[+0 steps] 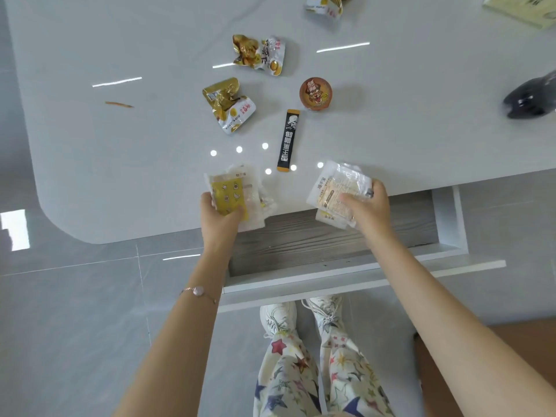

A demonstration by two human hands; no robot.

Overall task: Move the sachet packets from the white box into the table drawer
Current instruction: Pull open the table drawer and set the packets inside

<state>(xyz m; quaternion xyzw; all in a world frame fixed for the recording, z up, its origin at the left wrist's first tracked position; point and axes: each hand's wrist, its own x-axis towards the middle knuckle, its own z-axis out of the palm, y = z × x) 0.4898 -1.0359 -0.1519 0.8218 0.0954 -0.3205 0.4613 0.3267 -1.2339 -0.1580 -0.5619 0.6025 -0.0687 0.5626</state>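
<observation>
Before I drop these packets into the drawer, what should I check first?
1. Drawer open: ok, pulled out below the table edge.
2. Drawer floor bare: ok, only wood grain shows.
3. Left grip on the yellow packet: ok, the thumb pinches it.
4. Right grip on the white packets: ok, the thumb clamps them from above.
5. Both loads over the drawer: not ok, the yellow packet looks mostly over the table.
6. Nothing left to fetch: cannot tell, only a corner of the pale box shows.
</observation>
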